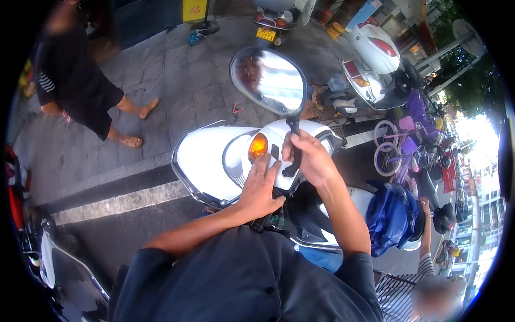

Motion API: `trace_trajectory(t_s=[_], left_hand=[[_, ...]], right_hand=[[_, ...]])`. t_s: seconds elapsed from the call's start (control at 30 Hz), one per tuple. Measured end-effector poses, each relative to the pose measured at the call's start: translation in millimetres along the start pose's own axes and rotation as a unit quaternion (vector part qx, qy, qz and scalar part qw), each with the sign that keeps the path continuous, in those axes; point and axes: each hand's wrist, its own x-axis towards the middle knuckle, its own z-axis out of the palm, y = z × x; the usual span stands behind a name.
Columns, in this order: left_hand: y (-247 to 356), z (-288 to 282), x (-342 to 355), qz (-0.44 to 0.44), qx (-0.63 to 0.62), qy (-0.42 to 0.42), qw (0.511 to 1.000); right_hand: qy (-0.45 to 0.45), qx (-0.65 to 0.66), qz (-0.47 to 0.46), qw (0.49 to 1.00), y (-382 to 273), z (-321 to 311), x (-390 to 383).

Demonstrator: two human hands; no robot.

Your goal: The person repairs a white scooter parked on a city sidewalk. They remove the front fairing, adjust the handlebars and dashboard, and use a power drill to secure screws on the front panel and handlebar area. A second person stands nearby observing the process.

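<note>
A white scooter (pixel 206 158) stands in front of me with its front end pointing left. My right hand (pixel 314 158) is closed around the black stem of a rear-view mirror (pixel 279 80), holding it upright over the handlebar area. Bright glare and a reflection fill the mirror's glass. On the white front panel, the fingers of my left hand (pixel 260 188) lie stretched out just below the orange turn signal (pixel 258 146). Its thumb reaches toward a black handlebar part. Whether the stem's lower end touches the scooter, I cannot tell.
Someone in dark clothes (pixel 75 75) stands on the paving at left. A person in a striped shirt (pixel 397 295) reaches toward the scooter's rear, beside a blue cover (pixel 394 217). Red-handled pliers (pixel 236 110) lie on the paving. Another white scooter (pixel 370 80) and purple bicycles (pixel 397 142) stand at right.
</note>
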Motion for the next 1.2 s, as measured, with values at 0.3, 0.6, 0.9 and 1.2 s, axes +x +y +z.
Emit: trace_trajectory(t_s=[0.3,0.6,0.9,1.2], left_hand=[[0,-4,3,0.005,-0.009,0.003,1.000],[-8,3,-2,-0.007,0.001,0.009,1.000],[-5,-3,-1,0.005,0.017,0.002,1.000],[-11,3,-1,-0.002,-0.005,0.015,1.000]], right_hand=[[0.016,0.293,-0.042,0.955,7,-31,21],[0.140,0.044,-0.343,0.928,58,-10,-75],[0.006,-0.368,-0.137,0.920,-11,24,8],[0.076,0.218,-0.224,0.947,39,-34,-54]])
